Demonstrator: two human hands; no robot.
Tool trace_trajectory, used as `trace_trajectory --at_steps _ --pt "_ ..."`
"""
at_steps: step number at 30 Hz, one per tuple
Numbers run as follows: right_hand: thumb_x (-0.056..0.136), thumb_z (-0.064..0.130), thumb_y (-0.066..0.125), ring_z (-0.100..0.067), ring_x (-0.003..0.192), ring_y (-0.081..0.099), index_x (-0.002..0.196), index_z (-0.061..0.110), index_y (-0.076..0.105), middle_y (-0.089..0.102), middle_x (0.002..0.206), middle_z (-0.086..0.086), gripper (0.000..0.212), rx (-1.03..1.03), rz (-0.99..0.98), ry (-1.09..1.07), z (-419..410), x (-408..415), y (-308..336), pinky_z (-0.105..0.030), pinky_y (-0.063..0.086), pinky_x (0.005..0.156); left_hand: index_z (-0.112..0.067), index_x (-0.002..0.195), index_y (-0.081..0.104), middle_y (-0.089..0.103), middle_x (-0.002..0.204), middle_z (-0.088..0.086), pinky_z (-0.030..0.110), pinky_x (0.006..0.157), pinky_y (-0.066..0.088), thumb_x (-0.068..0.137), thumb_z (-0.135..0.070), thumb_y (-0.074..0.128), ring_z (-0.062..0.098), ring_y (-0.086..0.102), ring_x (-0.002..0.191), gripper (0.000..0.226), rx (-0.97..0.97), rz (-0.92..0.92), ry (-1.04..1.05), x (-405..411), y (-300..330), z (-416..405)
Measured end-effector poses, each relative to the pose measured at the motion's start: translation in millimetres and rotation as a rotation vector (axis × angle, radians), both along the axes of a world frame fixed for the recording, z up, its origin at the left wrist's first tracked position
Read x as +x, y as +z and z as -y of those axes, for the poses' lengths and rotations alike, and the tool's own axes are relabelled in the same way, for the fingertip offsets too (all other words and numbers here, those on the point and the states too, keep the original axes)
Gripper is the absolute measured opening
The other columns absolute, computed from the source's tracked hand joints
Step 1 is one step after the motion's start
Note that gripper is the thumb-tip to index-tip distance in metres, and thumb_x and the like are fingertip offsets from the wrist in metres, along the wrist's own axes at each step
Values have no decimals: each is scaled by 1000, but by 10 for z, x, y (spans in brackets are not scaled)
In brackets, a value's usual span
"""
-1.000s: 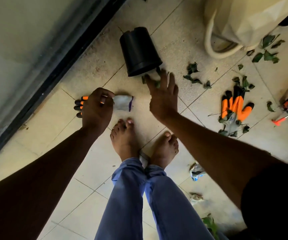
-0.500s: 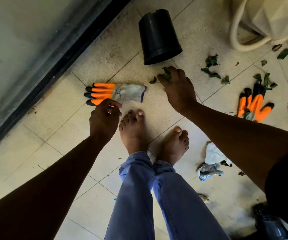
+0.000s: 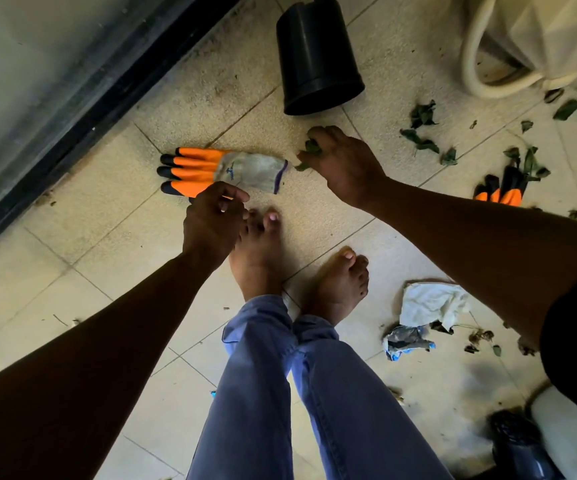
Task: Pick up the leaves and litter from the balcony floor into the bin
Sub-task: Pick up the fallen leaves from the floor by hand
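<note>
R hand [image 3: 344, 164] now gripping leaves [image 3: 311, 147], partly hidden

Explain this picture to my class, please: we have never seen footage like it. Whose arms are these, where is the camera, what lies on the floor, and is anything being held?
There is no machine here. A person wears one camera on the head, looking down at their own arms, jeans and bare feet.

The right hand grips a few green leaves. The left hand hangs with curled fingers, apparently holding nothing, beside an orange glove lying flat on the tiled floor.

A black bin lies tipped on its side. More loose leaves are scattered to the right, around a second orange glove, and crumpled paper litter lies near the feet.
</note>
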State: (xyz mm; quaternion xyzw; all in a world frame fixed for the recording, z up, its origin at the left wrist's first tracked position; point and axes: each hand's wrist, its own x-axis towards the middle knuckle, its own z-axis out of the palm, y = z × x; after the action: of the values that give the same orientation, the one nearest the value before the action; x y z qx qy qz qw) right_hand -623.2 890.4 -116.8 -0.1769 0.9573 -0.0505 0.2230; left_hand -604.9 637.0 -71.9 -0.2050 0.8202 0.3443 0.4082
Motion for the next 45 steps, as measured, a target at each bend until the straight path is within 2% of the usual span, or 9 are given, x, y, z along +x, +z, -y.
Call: trace_trajectory --at_steps 6,13,17,21,24,30,35,39,45 --pt "79 -8 65 -35 100 60 98 3 73 61 106 -17 23 -97 18 -49 -105 -44 -170 -39 55 68 -24 92 71 74 77 -1 28 62 51 94 -21 56 15 67 66 15 111 121 192 -30 188 -192" --pt "73 -3 85 -17 77 75 80 8 77 77 81 -5 15 -856 568 -1343 179 16 47 -31 63 72 -6 122 64 72 115 15 36 81 59 103 -34 51 25 69 98 36 348 496 624 48 281 -512" --pt "79 -9 77 -25 84 73 97 -4 72 76 90 -15 19 -1299 821 -1378 399 296 610 -36 62 79 -4 134 56 64 129 20 50 94 55 102 -54 40 33 66 111 61 538 593 1005 25 277 -593" --pt "74 0 81 -15 73 69 84 10 69 74 83 -6 19 -999 340 -1172 710 690 899 -37 60 69 -5 119 67 71 108 18 32 71 60 103 -49 35 27 73 79 57 631 622 1066 -41 322 -730" --pt "85 17 71 -22 73 66 85 14 69 70 80 -2 3 -722 48 -845 778 877 953 -41 52 64 -8 94 71 72 93 12 33 86 57 104 -38 43 25 71 86 42 545 610 1022 1 331 -861" --pt "90 29 33 -34 77 65 110 9 69 70 89 -13 46 -555 27 -532 746 901 1016 -44 53 60 -8 77 68 68 83 11 37 89 54 101 -31 46 26 69 86 40 618 619 1094 134 191 -842" --pt "84 20 45 -29 81 69 107 14 72 73 97 -6 36 -543 -160 -498 570 667 962 -38 55 62 -17 87 61 54 92 3 27 89 43 88 -27 62 19 59 87 11 611 647 942 105 110 -691" --pt "89 14 59 -24 88 66 109 14 70 68 104 -6 23 -558 -205 -686 372 436 555 -41 56 68 -10 67 62 57 74 2 22 61 57 99 -24 53 15 62 66 37 553 640 1137 99 79 -615" --pt "67 58 84 -30 111 53 136 23 44 47 128 -12 87 -105 98 -680 387 241 -51 -40 55 66 -14 72 49 64 62 2 15 52 51 102 -23 41 11 61 51 32 442 576 1093 118 107 -394"
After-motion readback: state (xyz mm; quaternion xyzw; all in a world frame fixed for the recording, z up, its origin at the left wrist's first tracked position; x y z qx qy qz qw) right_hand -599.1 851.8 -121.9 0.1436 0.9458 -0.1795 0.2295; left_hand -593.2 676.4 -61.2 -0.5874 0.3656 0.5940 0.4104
